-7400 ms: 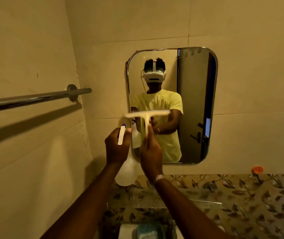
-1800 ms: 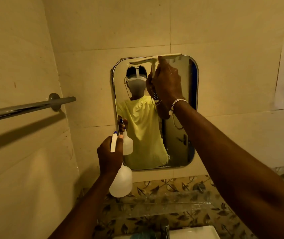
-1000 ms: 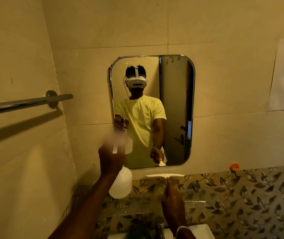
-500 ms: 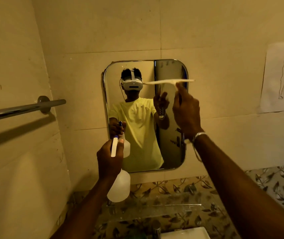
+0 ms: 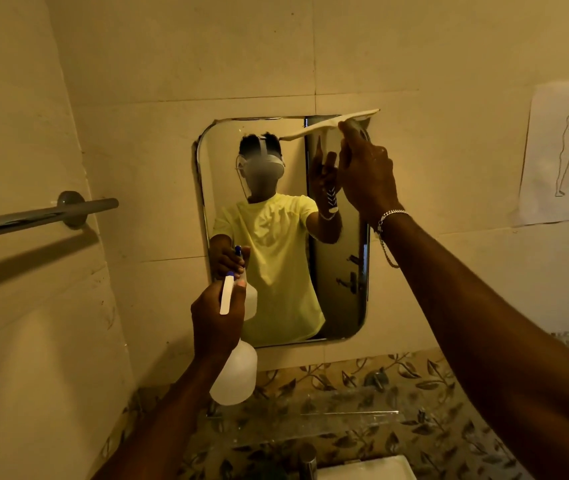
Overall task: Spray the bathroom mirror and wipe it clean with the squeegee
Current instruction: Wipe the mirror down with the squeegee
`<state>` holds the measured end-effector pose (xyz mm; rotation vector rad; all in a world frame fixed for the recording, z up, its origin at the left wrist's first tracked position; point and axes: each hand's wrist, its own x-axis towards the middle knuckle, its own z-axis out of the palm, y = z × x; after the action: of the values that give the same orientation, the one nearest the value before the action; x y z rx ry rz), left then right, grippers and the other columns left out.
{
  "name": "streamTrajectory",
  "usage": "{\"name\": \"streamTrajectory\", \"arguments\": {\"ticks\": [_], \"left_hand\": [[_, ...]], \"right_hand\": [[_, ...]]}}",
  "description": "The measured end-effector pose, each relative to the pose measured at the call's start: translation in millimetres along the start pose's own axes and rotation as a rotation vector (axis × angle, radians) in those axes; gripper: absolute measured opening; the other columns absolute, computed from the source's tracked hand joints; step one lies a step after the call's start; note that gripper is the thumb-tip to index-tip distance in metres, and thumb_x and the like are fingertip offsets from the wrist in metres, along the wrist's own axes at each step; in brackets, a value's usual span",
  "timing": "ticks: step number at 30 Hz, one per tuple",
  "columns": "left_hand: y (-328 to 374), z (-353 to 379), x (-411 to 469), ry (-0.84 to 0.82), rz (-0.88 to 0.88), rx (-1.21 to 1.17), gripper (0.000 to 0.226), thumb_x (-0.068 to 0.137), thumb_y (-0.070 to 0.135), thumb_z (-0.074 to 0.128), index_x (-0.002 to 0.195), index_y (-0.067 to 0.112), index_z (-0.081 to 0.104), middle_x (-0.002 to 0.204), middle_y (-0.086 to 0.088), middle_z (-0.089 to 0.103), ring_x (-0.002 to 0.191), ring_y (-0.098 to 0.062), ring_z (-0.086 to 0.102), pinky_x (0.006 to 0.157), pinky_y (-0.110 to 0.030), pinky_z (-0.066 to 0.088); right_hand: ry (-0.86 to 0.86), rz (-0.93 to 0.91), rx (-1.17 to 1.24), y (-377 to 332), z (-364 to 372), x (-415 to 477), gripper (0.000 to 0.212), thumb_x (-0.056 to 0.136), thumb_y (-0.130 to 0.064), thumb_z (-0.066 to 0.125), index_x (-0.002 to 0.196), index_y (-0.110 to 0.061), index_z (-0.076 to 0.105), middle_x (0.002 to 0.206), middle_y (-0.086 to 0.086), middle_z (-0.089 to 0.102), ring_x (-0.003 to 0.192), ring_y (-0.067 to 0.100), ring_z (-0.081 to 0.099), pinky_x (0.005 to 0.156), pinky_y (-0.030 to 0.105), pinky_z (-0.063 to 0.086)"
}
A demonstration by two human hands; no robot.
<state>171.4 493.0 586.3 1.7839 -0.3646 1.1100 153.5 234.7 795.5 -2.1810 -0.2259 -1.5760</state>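
A rounded rectangular mirror [image 5: 227, 209] hangs on the tiled wall ahead. My right hand [image 5: 366, 174] grips the handle of a pale squeegee [image 5: 324, 125]. Its blade lies slanted across the mirror's top right corner, right end higher. My left hand [image 5: 215, 320] holds a white spray bottle [image 5: 236, 374] in front of the mirror's lower left corner, its blue-tipped nozzle pointing up toward the glass. The mirror reflects a person in a yellow shirt with both hands raised.
A chrome towel bar [image 5: 34, 216] juts out from the left wall. A paper sheet with a figure drawing [image 5: 563, 154] is stuck at the right. Below the mirror are a glass shelf [image 5: 310, 410], leaf-patterned tiles and a white basin edge [image 5: 366, 469].
My right hand has lifted the squeegee from mid-height to the mirror's top right corner, tilting the blade. The left hand with the bottle has stayed by the lower left corner.
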Motion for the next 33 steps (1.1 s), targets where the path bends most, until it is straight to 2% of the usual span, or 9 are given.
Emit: {"name": "streamTrajectory", "arguments": {"ticks": [2,4,6,10,17,21,25,30,33], "left_hand": [[-2.4,2.8,-0.5,-0.007,0.014,0.004,0.020,0.095,0.028,0.066,0.093,0.008,0.070,0.077,0.004,0.065,0.067,-0.001,0.061,0.060,-0.025,0.055],[-4.8,6.4,-0.9,-0.015,0.006,0.001,0.020,0.096,0.029,0.066,0.092,0.010,0.070,0.075,0.003,0.065,0.067,-0.005,0.063,0.059,-0.027,0.056],[-5.7,10.0,-2.0,-0.021,-0.003,0.003,0.021,0.096,0.034,0.064,0.090,0.014,0.068,0.072,0.005,0.064,0.065,-0.006,0.063,0.056,-0.028,0.054],[-2.3,16.2,-1.8,-0.025,-0.010,-0.005,0.020,0.096,0.034,0.065,0.089,0.016,0.068,0.072,0.002,0.066,0.065,-0.008,0.063,0.057,-0.037,0.057],[10.5,15.7,-7.2,-0.038,0.010,-0.026,0.021,0.096,0.035,0.064,0.093,0.015,0.069,0.073,0.007,0.063,0.065,-0.003,0.063,0.056,-0.028,0.056],[10.0,12.0,-15.8,-0.046,0.002,-0.016,0.020,0.095,0.032,0.065,0.094,0.012,0.069,0.074,0.006,0.063,0.064,-0.002,0.061,0.055,-0.020,0.052],[2.5,6.4,-21.5,-0.047,-0.022,-0.002,0.019,0.096,0.029,0.066,0.094,0.010,0.070,0.075,0.005,0.063,0.066,-0.003,0.062,0.056,-0.011,0.048],[-5.0,7.7,-30.9,-0.066,-0.044,-0.023,0.019,0.096,0.030,0.065,0.093,0.011,0.069,0.074,0.006,0.063,0.067,-0.002,0.063,0.056,-0.004,0.046],[-5.7,14.0,-39.3,-0.089,-0.065,-0.050,0.018,0.095,0.034,0.064,0.094,0.016,0.068,0.077,0.006,0.065,0.071,0.000,0.065,0.057,-0.005,0.047]], "right_hand": [[0.032,0.040,0.007,10.9,4.9,-23.8,0.047,0.105,-0.017,0.045,0.153,-0.017,0.043,0.083,0.010,0.063,0.063,0.018,0.055,0.054,0.029,0.045],[0.048,0.073,0.035,23.8,13.4,-68.7,0.049,0.105,-0.026,0.041,0.154,-0.020,0.042,0.069,-0.008,0.049,0.051,0.005,0.044,0.046,0.011,0.037],[0.020,0.100,0.047,37.4,23.5,-127.4,0.052,0.103,-0.035,0.037,0.153,-0.022,0.040,0.068,-0.018,0.040,0.050,-0.001,0.044,0.038,0.010,0.035],[-0.112,0.211,0.006,64.7,48.5,-240.5,0.059,0.103,-0.025,0.044,0.160,-0.029,0.029,0.077,-0.003,0.055,0.060,0.013,0.055,0.046,0.025,0.044],[-0.374,0.464,-0.076,72.9,62.5,-369.0,0.062,0.104,-0.018,0.049,0.161,-0.029,0.026,0.084,-0.003,0.061,0.066,0.009,0.053,0.051,0.019,0.039],[-0.414,0.622,-0.014,65.7,64.2,-386.4,0.051,0.107,-0.027,0.043,0.157,-0.029,0.036,0.096,0.001,0.069,0.072,0.013,0.061,0.058,0.030,0.053],[-0.429,0.640,0.017,57.4,62.6,-385.3,0.050,0.108,-0.032,0.041,0.157,-0.031,0.036,0.099,-0.001,0.071,0.075,0.011,0.062,0.058,0.023,0.046],[-0.363,0.628,0.070,43.1,49.9,-378.9,0.049,0.106,-0.031,0.044,0.154,-0.038,0.038,0.082,-0.011,0.063,0.064,0.001,0.057,0.048,0.009,0.034],[-0.302,0.604,0.123,35.8,40.8,-373.8,0.050,0.104,-0.026,0.048,0.151,-0.040,0.038,0.091,-0.011,0.067,0.070,0.000,0.060,0.053,0.007,0.039]]}}
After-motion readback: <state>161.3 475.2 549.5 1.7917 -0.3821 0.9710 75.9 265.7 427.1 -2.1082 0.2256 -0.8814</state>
